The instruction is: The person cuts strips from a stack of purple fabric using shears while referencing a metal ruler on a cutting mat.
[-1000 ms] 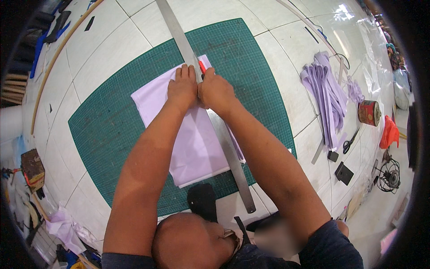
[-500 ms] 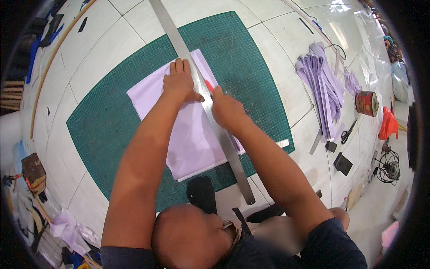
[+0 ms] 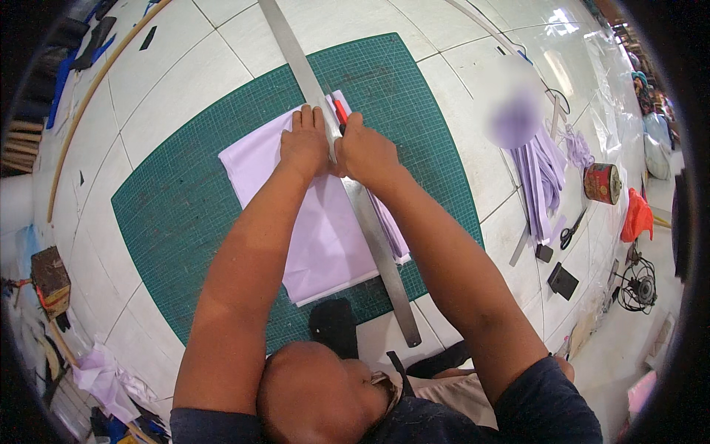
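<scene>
A: Where does the lavender cloth (image 3: 325, 240) lie?
B: Folded on the green cutting mat (image 3: 170, 196), right of its middle. A wide stretch of gridded mat shows between the cloth's left edge and the mat's own left edge.
A: And the steel ruler (image 3: 387, 274)?
B: Slantwise over the cloth, a narrow layered strip of fabric showing along its right edge. It overruns the mat both ways: the near end lies out over the tiled floor (image 3: 170, 70), the far end leaves the view.
A: The hands?
B: The left hand (image 3: 305, 144) lies spread on the cloth, fingertips beside the ruler. The right hand (image 3: 367, 154) is closed around a red cutter (image 3: 340, 111) at the ruler's right edge.
A: Room on that side?
B: A broad band of mat, then tiles, with lavender strips (image 3: 541, 181) and scissors (image 3: 567, 237) well apart from the mat's edge.
</scene>
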